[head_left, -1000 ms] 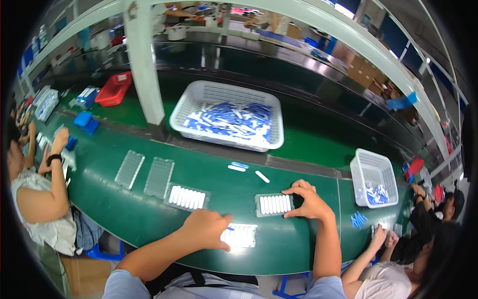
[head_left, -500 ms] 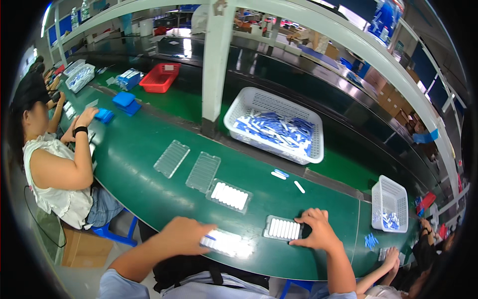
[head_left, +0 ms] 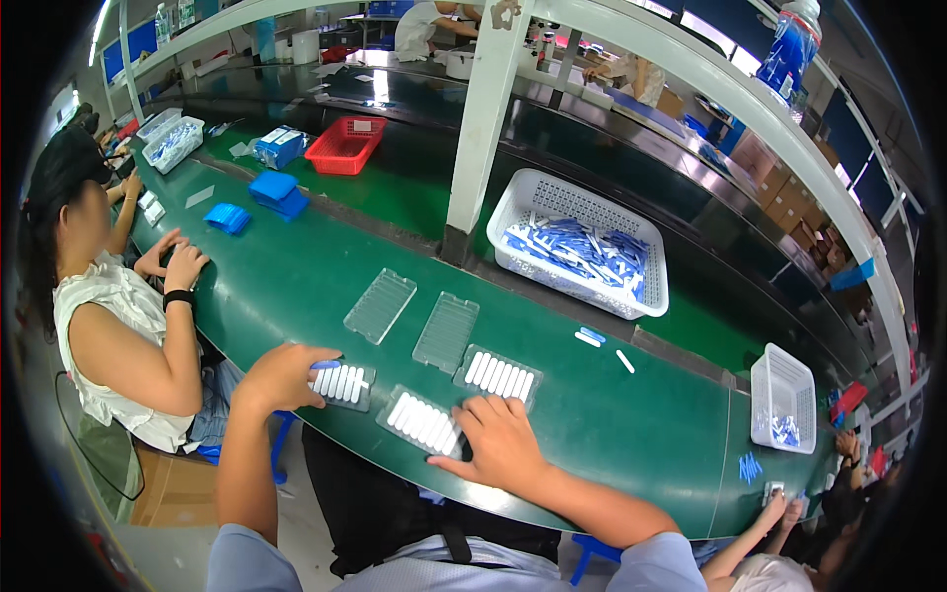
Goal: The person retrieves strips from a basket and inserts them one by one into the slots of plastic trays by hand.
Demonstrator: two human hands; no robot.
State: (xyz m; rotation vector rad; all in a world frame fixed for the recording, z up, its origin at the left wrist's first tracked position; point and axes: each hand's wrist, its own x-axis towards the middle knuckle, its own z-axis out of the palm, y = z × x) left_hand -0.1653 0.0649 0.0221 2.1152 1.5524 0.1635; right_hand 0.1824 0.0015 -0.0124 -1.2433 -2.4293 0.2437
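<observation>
My left hand (head_left: 279,379) grips the left end of a clear plastic tray (head_left: 364,400) on the green table, its fingers closed on the edge. White sticks (head_left: 344,384) fill the tray's slots, and a blue stick (head_left: 324,365) lies by my fingertips. To the right, my right hand (head_left: 501,441) pinches the right end of a second filled tray (head_left: 419,420), thumb on the near edge and fingers on the far one. A third filled tray (head_left: 498,374) lies just beyond it. Two unfilled clear trays (head_left: 381,306) (head_left: 447,331) rest farther back.
Beyond the table edge stands a white basket (head_left: 582,286) of blue and white sticks. Loose sticks (head_left: 590,337) lie before it. A smaller basket (head_left: 781,395) stands right, near a co-worker's hands (head_left: 779,513). Another person (head_left: 128,316) sits left near blue packs (head_left: 279,192). A white post (head_left: 485,128) rises behind.
Both my hands have moved left, each with its filled tray. My right hand's tray now lies close to the third filled tray. The camera view has shifted, and the left co-worker's hands have drawn nearer their body.
</observation>
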